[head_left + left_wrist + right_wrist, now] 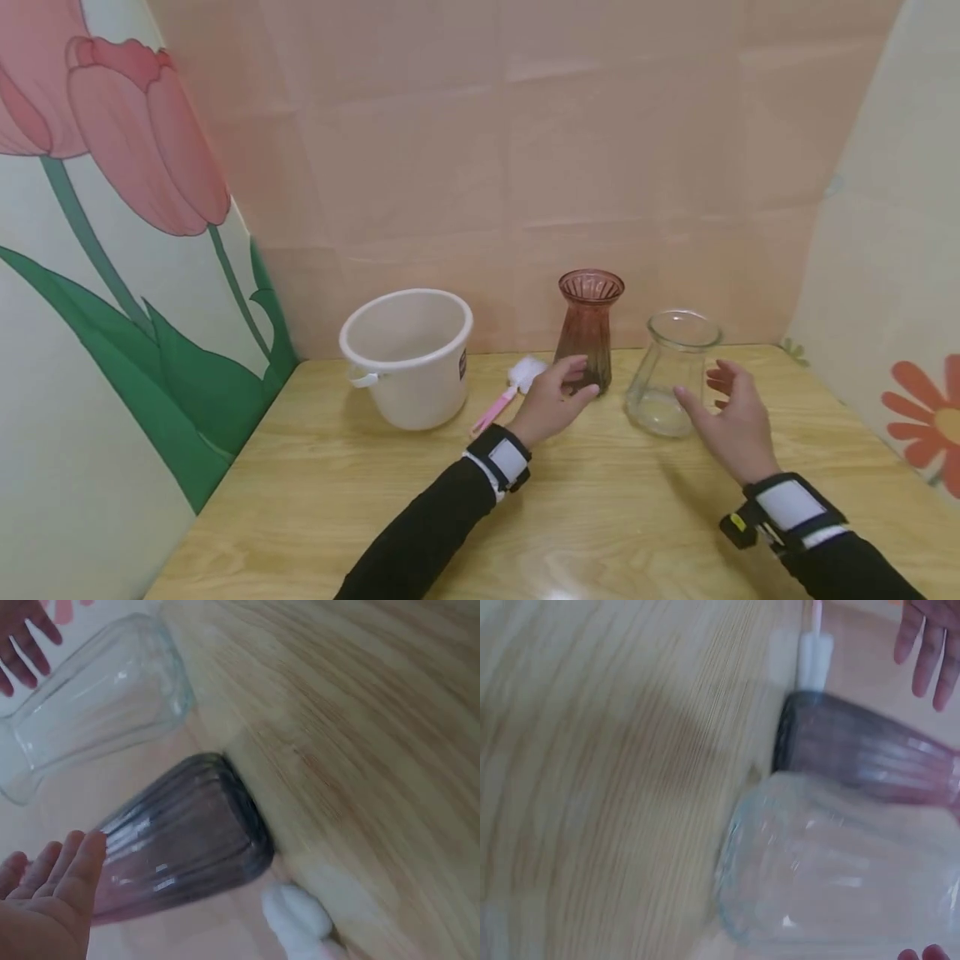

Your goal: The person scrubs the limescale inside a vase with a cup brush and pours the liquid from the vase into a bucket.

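Observation:
A brown-pink ribbed glass vase (589, 329) stands upright near the back of the wooden table (585, 517). My left hand (576, 382) hovers just in front of its base with straight fingers (56, 881) and holds nothing. To the right stands a clear glass vase (672, 371). My right hand (708, 389) is spread beside it, thumb in front and fingers to the right; I cannot tell whether it touches the glass. The left wrist view shows both the tinted vase (187, 832) and the clear vase (97, 697). In the right wrist view the clear vase (840, 877) fills the lower right.
A white plastic bucket (408, 354) stands at the left rear of the table. Between it and the tinted vase lies a pink-handled brush (510, 387) with a white head. Flower-printed panels close in the left, back and right sides.

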